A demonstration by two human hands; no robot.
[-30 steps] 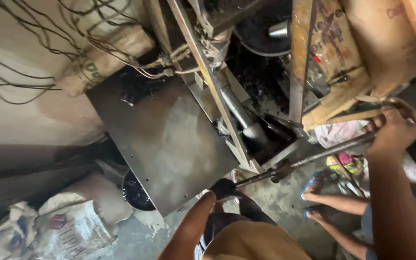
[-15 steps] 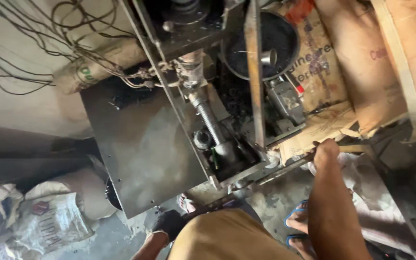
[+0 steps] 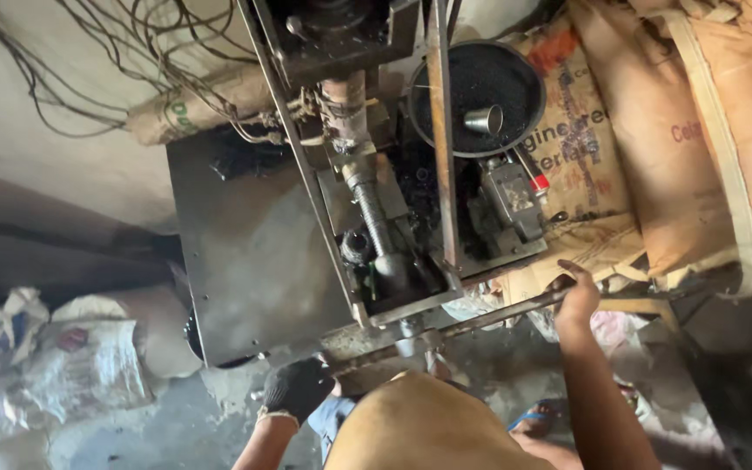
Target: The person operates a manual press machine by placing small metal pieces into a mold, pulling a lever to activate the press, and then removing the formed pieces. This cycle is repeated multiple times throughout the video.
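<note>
Your gloved left hand (image 3: 296,389) at 7 o'clock and bare right hand (image 3: 578,294) at 4 o'clock both clamp the bar (image 3: 480,318) under the screw (image 3: 374,222); pressing looks mid-turn, unfinished.

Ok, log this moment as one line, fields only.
left hand: gloved, gripping bar's near end | right hand: bare, gripping long metal bar at far end | bar: crosses front of press machine | black-filled pan: behind machine

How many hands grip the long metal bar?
2: the gloved left hand at the long metal bar's lower-left end, the bare right hand at its upper-right end.
</note>
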